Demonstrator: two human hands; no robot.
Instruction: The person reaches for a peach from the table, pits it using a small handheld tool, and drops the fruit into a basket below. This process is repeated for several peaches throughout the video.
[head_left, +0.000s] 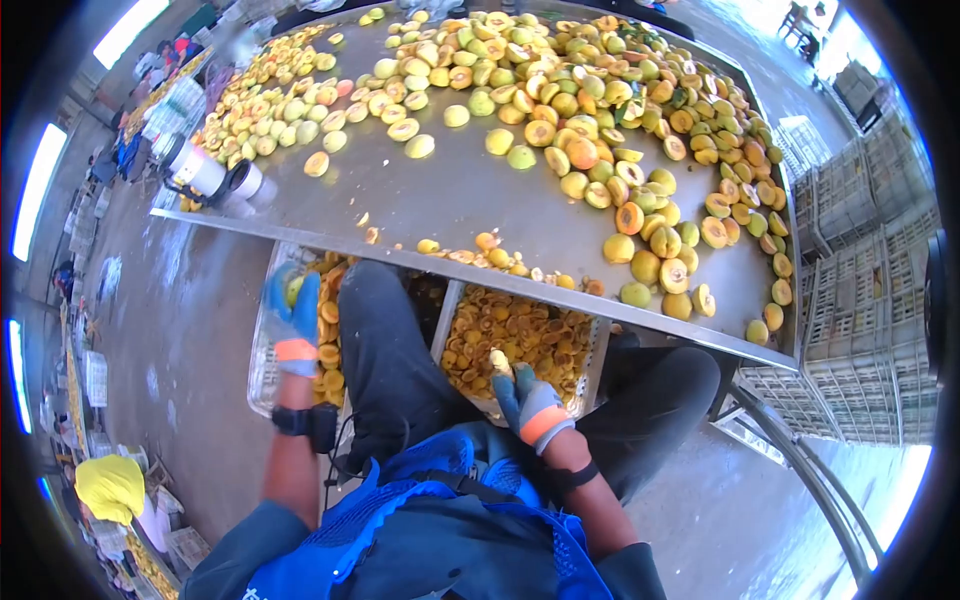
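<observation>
Below the table [370, 205], the left hand [300, 318] holds a green fruit [293, 290] by the left crate [258, 388]; the right hand [533, 402] grips a pale piece [500, 361], possibly fruit. Light, steady fingers would best spare soft flesh.

Metal table [370, 195] carrying halved fruit [590, 120] and a bottle [198, 170]

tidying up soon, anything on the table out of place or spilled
Fruit scraps lie strewn along the near edge of the metal table, like spillage. A white container sits beside the fruit at the left end, which seems odd.
</observation>
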